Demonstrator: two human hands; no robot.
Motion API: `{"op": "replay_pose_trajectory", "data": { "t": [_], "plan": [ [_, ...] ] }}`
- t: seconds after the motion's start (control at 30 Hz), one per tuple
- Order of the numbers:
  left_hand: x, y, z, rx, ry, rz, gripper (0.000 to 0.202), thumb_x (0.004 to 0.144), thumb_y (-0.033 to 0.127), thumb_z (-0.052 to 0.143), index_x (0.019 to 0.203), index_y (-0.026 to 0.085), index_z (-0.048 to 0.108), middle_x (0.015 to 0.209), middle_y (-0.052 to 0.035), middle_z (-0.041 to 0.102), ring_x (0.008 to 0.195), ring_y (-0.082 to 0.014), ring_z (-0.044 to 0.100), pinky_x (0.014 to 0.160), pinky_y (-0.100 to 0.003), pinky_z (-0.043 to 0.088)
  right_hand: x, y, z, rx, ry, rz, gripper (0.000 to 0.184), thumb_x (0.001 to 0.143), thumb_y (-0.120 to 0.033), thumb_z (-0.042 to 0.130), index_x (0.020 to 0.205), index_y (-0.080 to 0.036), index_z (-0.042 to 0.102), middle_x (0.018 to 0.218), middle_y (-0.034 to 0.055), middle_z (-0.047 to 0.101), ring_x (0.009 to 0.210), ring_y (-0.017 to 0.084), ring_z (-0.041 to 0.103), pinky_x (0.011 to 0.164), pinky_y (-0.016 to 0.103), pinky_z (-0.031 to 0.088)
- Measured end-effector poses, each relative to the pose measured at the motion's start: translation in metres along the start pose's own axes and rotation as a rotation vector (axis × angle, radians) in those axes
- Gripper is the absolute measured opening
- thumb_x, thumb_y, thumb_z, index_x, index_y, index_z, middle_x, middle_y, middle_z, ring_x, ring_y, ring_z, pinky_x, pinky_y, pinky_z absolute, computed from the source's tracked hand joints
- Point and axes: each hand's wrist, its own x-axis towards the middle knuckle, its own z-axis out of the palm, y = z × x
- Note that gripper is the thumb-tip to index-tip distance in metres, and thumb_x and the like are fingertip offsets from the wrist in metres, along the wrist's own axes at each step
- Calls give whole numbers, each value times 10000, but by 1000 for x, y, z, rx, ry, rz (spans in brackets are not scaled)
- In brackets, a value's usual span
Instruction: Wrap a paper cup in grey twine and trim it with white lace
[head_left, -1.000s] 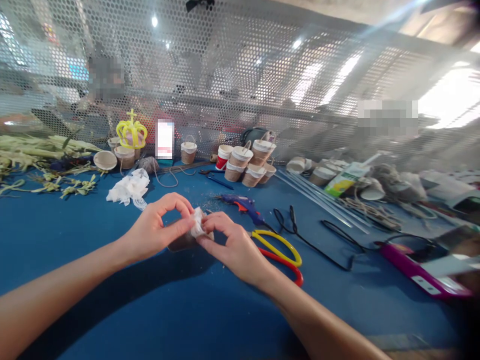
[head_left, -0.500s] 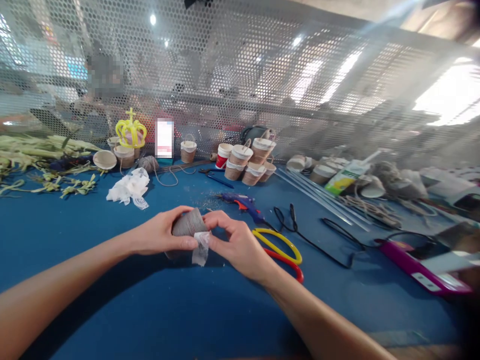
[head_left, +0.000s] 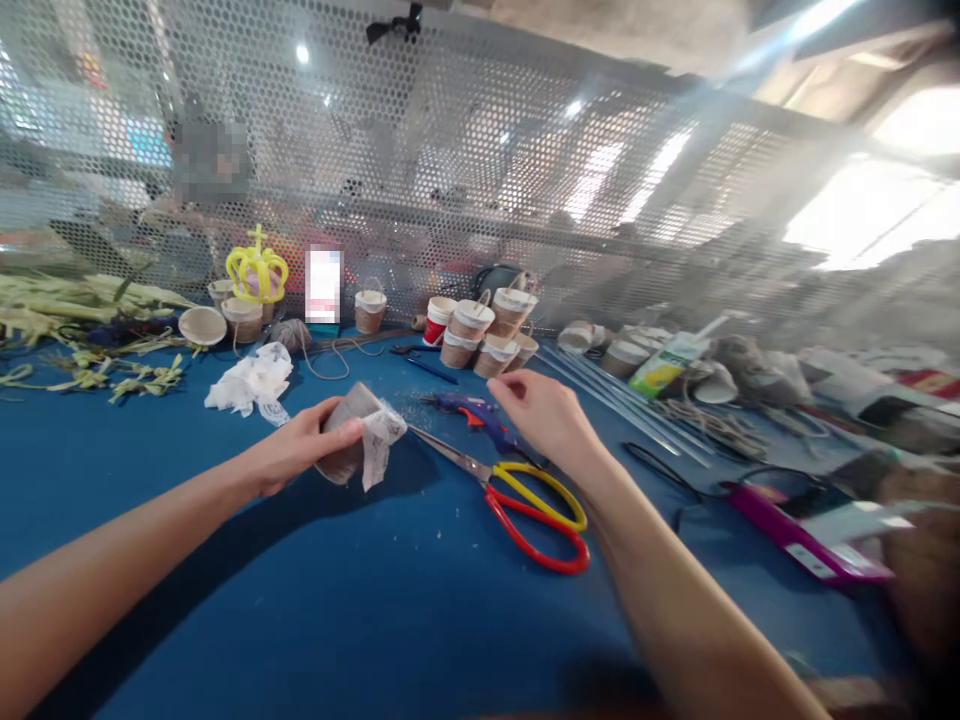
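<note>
My left hand (head_left: 300, 440) grips a cup wrapped in grey cord (head_left: 346, 455), tilted above the table. A strip of white lace-like fabric (head_left: 377, 450) lies along the cup's rim, one end hanging loose. My right hand (head_left: 544, 415) is off the cup, fingers loosely bent and nothing visible in them. Just beside it lies a blue glue gun (head_left: 472, 415) with an orange-red trigger. Scissors (head_left: 476, 468) with one yellow and one red handle rest between my hands, blade tips pointing at the cup.
Crumpled white fabric (head_left: 255, 378) and a ball of grey cord (head_left: 291, 336) lie at left. Finished small buckets (head_left: 472, 320) stand stacked behind. Clear glue sticks (head_left: 622, 405), a bottle (head_left: 667, 362) and a purple power strip (head_left: 806, 535) are on the right. A perforated metal screen (head_left: 450, 150) closes the back.
My right hand has let go of the white strip and moved right and up to the glue gun. My left hand has shifted left with the cup, uncovering the scissors.
</note>
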Motion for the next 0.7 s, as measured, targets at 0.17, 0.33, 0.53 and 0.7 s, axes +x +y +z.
{"op": "replay_pose_trajectory", "data": {
  "t": [0.17,0.33,0.53,0.7],
  "plan": [
    [-3,6,3,55,34,-8,691,617,588,621,1126,148,465,1050,-120,602,948,-263,576,707,-307,474,21,25,23,-125,-265,121,180,804,-272,573,898,-125,616,936,97,631,881,222,595,778,369,462],
    [-3,10,8,232,84,12,690,555,481,709,1090,144,434,894,-76,600,733,-199,591,541,-260,461,25,33,43,-30,-355,186,267,863,-292,500,1099,-170,531,1119,71,546,930,184,565,770,373,483],
    [-4,14,3,555,106,121,601,575,504,665,1053,171,518,919,-60,611,774,-216,587,628,-299,468,8,14,16,349,-324,163,181,781,-184,547,950,-139,499,653,-12,579,569,111,571,557,227,475],
    [-3,17,-5,664,35,97,661,591,532,640,1130,168,515,922,-64,631,752,-220,596,631,-300,458,-24,-7,-5,827,-416,82,273,699,-411,609,731,-161,504,591,-15,551,498,86,517,485,208,443]
  ]
}}
